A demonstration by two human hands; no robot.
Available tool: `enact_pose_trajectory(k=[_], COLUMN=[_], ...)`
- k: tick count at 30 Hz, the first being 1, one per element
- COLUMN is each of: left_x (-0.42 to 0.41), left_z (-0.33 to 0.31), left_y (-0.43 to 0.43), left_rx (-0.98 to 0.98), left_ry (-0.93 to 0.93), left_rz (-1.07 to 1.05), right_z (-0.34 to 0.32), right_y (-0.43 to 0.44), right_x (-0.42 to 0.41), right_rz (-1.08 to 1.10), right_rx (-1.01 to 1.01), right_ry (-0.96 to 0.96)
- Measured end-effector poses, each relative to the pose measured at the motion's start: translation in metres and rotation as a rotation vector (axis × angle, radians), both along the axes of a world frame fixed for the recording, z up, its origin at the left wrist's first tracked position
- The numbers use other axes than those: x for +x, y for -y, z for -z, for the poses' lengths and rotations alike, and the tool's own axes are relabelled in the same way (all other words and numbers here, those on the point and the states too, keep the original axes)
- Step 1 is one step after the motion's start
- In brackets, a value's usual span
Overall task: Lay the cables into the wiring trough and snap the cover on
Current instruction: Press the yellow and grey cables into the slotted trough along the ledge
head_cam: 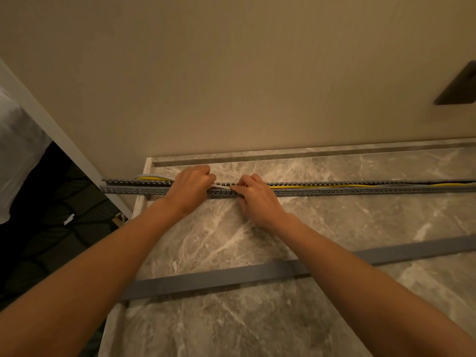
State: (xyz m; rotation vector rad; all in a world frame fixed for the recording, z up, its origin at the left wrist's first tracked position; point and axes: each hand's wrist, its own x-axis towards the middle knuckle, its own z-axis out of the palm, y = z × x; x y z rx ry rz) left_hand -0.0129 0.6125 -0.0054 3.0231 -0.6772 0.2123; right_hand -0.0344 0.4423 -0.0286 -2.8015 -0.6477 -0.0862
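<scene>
A long grey slotted wiring trough (360,191) lies across the marble counter near the wall, its left end overhanging the counter edge. A yellow cable (334,186) and a white cable (221,186) run inside it. My left hand (189,191) sits on the trough with fingers curled down over the cables. My right hand (255,197) is just right of it, its fingertips pinching the cables at the trough's top. The flat grey cover (231,276) lies loose on the counter, nearer to me, under my forearms.
The marble counter (334,228) ends at its left edge (136,210), beyond which a dark floor drops away. A beige wall rises behind the trough. A dark plate (458,86) is on the wall at the upper right. White cloth (15,150) is at the far left.
</scene>
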Motion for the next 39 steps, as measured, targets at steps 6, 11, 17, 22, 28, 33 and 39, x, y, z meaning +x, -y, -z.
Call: enact_pose_trajectory(k=[6, 11, 17, 22, 28, 33, 39], left_x=[-0.013, -0.018, -0.011, -0.010, 0.011, 0.007, 0.015], left_z=[0.002, -0.005, 0.009, 0.006, -0.012, -0.017, -0.018], left_y=[-0.005, 0.002, 0.009, 0.015, 0.012, -0.014, -0.037], left_rx=[-0.067, 0.065, 0.094, 0.233, -0.050, -0.511, -0.706], left_ry=[0.029, 0.038, 0.010, -0.047, -0.225, -0.197, -0.161], left_rz=[0.006, 0.093, -0.079, -0.124, -0.161, -0.227, -0.271], right_z=[0.002, 0.002, -0.003, -0.007, -0.009, -0.015, -0.022], right_y=[0.000, -0.003, -0.001, -0.003, -0.001, -0.012, -0.059], right_x=[0.003, 0.005, 0.008, 0.012, 0.011, 0.006, 0.009], right_rz=[0.011, 0.066, 0.066, 0.080, 0.076, 0.146, 0.138], right_rx=[-0.019, -0.010, 0.016, 0.006, 0.041, 0.209, 0.237], right_ry=[-0.029, -0.054, -0.051, -0.100, -0.112, -0.066, -0.079])
